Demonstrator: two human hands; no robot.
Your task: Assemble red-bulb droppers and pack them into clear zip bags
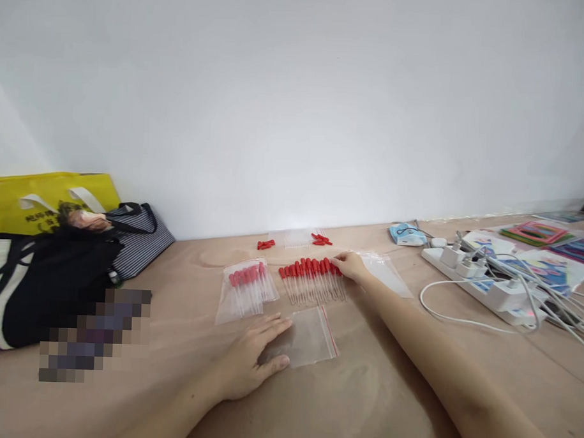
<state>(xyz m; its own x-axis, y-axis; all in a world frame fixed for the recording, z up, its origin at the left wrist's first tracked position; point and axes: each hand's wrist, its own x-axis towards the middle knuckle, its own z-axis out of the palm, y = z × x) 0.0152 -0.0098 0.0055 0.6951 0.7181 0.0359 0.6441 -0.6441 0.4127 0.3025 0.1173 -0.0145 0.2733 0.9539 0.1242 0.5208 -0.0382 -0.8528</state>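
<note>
My left hand (253, 355) lies flat with thumb and fingers apart on the left end of a clear zip bag (311, 338) with a red strip. Beyond the bag, a row of glass droppers (309, 280) with red rubber bulbs rests side by side on the table. At the right end of that row, my right hand (351, 266) has its fingers closed at the red bulb of a dropper, partly covering it. To the left, a filled zip bag (244, 300) holds several more droppers. Another clear bag (386, 273) lies behind my right forearm.
Loose red bulbs (266, 244) and a second small pile (322, 239) lie near the wall. A power strip (481, 286) with chargers and cables stands right, near a blue face mask (407, 234). At left are a striped bag (138, 239), yellow bag (48, 191) and black cloth (54, 287).
</note>
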